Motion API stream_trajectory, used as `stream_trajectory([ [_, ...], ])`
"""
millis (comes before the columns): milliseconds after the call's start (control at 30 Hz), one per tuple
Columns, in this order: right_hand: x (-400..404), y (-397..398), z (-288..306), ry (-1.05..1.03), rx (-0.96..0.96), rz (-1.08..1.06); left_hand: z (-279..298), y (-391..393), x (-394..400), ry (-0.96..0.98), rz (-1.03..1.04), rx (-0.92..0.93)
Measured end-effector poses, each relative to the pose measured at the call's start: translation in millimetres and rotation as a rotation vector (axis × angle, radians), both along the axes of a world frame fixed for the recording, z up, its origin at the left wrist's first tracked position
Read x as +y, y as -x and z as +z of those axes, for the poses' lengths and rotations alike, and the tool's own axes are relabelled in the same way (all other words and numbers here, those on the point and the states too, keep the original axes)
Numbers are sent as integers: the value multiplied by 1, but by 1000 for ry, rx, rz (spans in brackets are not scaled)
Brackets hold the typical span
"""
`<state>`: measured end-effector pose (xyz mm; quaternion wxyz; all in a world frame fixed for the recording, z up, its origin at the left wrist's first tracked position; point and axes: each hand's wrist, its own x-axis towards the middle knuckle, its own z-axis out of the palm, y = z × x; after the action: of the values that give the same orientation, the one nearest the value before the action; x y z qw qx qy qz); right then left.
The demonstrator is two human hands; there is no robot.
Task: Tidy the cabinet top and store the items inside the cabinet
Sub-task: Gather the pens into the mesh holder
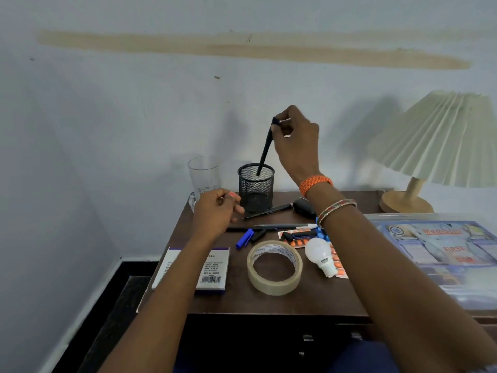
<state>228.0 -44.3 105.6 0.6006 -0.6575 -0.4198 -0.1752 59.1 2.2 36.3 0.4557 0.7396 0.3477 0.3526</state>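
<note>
My right hand (pixel 295 138) pinches the top of a dark pen (pixel 265 149) whose lower end is inside the black mesh pen holder (pixel 256 189) at the back of the dark wooden cabinet top (pixel 309 297). My left hand (pixel 217 211) hovers loosely curled and empty just left of the holder. Loose on the top lie more pens (pixel 269 211), a blue cap (pixel 244 238), a tape roll (pixel 274 267), a white bulb (pixel 321 255), orange pill strips (pixel 295 239) and a white box (pixel 212 269).
An empty glass (pixel 203 176) stands at the back left corner. A black case (pixel 304 207) lies behind my right wrist. A first-aid box (pixel 441 254) fills the right side, with a pleated lamp (pixel 441 141) behind it. Cabinet drawers (pixel 306 340) show below the front edge.
</note>
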Motion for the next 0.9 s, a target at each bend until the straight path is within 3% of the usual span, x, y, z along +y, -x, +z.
stream_trajectory([
  [100,11,-3,-10,185,-77,21,-4,-2,7,-3,48,-4],
  [333,30,-5,-29,364,-69,45,-7,-7,11,-46,51,49],
  [600,40,-5,-40,443,-37,28,-12,-6,15,-211,66,169],
  [900,34,-9,-40,576,-125,0,-12,-2,17,-289,88,201],
])
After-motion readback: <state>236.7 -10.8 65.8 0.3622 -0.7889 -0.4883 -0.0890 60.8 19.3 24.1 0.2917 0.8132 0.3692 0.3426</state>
